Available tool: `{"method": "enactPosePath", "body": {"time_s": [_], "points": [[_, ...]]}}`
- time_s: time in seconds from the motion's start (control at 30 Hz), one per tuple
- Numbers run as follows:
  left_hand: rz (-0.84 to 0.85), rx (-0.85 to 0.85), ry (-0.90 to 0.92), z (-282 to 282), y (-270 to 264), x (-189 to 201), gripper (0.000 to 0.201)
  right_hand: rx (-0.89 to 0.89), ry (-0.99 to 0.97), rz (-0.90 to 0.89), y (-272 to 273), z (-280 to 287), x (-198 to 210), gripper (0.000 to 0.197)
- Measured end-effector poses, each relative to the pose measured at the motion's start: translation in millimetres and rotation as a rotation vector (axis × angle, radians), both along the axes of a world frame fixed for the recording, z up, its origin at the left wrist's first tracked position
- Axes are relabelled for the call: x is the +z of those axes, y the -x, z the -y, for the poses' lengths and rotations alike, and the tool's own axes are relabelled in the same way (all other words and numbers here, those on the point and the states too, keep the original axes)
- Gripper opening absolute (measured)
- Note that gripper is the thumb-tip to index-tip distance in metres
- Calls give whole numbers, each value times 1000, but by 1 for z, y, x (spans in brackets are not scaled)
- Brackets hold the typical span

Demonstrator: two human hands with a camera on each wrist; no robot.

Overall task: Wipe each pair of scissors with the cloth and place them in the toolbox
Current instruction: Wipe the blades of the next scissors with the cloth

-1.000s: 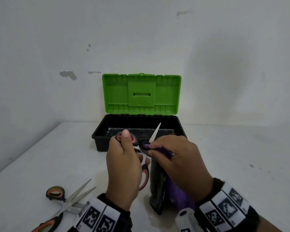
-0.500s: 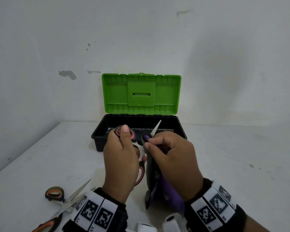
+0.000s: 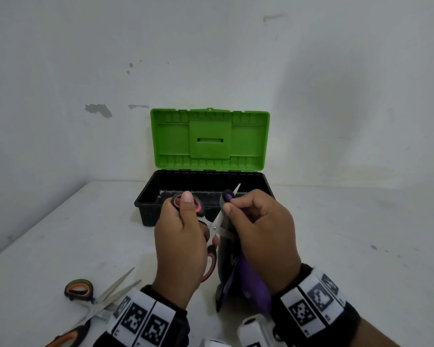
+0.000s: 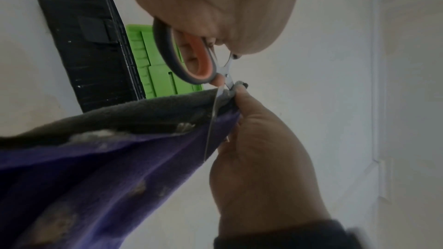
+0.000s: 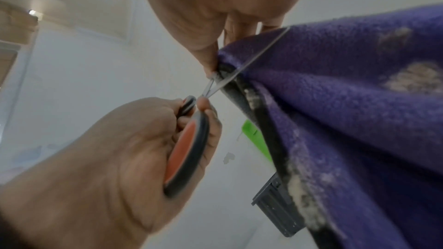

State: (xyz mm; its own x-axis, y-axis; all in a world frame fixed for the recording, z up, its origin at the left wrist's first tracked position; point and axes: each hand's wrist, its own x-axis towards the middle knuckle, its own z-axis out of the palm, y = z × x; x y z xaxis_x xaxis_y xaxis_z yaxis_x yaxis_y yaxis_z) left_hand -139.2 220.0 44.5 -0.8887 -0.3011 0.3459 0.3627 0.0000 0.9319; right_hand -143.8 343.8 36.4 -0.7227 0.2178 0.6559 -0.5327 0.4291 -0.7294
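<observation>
Scissors [image 3: 212, 230] with red-and-black handles sit opened in my left hand [image 3: 179, 242], fingers gripping the handles so one blade lies exposed. My right hand [image 3: 261, 236] pinches the purple cloth [image 3: 252, 284] around it, near the open toolbox [image 3: 145, 211]. Since a moment ago the cloth has slid toward the tip.

2 hands are in view: the left hand [image 3: 179, 242] and the right hand [image 3: 263, 240]. There are 3 pairs of scissors: 1 pair with red-and-black handles [image 3: 212, 261] held between the hands, and 2 orange-handled pairs [image 3: 95, 299] lying left of the left hand. 1 purple cloth [image 3: 251, 281] hangs under the right hand. 1 open toolbox [image 3: 145, 209] sits beyond both hands.
</observation>
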Motion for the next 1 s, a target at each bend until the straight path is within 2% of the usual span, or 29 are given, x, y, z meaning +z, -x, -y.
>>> {"method": "enactPosePath", "body": {"time_s": [0.1, 0.2, 0.37, 0.53, 0.67, 0.87, 1.0], "points": [[20, -11, -15, 1, 1, -1, 39, -4, 2, 0, 0, 2, 1, 16], [14, -18, -21, 3, 1, -1, 40, 24, -97, -6, -7, 3, 1, 11], [19, -61, -58, 3, 1, -4, 40, -47, -12, -17, 4, -9, 8, 11], [-16, -34, -55, 7, 2, -3, 39, -1, -130, -32, -7, -2, 4, 8], [-12, -48, -61, 5, 3, -4, 39, -41, -17, -14, 3, -9, 6, 10], [-7, -48, -62, 9, 4, -2, 39, 10, -80, -6, -6, -2, 2, 11], [25, -98, -61, 7, 2, -4, 42, -67, 9, -25, 4, -11, 7, 11]]}}
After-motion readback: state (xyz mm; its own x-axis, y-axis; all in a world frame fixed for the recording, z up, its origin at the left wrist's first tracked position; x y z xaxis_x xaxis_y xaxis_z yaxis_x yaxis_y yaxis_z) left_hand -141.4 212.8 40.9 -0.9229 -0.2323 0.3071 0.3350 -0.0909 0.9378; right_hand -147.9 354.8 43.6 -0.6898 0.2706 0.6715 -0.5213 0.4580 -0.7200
